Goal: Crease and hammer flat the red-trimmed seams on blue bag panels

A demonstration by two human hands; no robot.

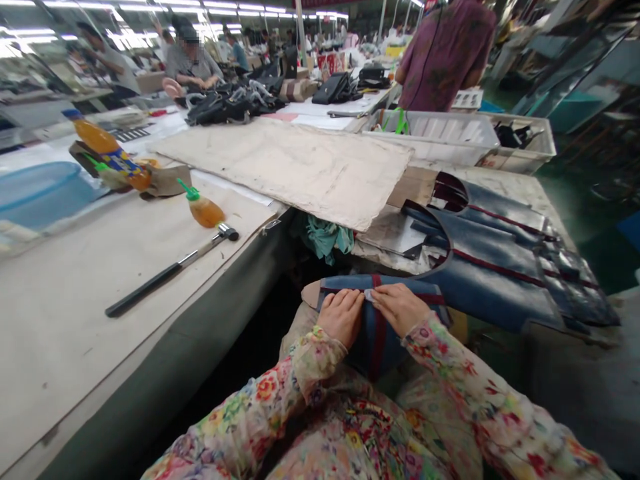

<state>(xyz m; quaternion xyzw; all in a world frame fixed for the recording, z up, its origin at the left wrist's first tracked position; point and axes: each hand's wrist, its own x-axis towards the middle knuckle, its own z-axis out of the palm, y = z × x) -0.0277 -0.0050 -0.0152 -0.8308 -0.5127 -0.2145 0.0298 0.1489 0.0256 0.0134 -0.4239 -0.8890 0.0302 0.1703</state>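
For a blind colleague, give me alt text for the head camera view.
Left hand and right hand press a blue leather piece with a red stripe on the lap. More blue pieces lie on the right; a hammer and glue bottle on the left worktable.

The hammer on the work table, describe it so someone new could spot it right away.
On the long paper-covered table at left, look just below the small amber squeeze bottle with the green cap. The hammer lies diagonally there, the only long tool: black handle, small metal head.
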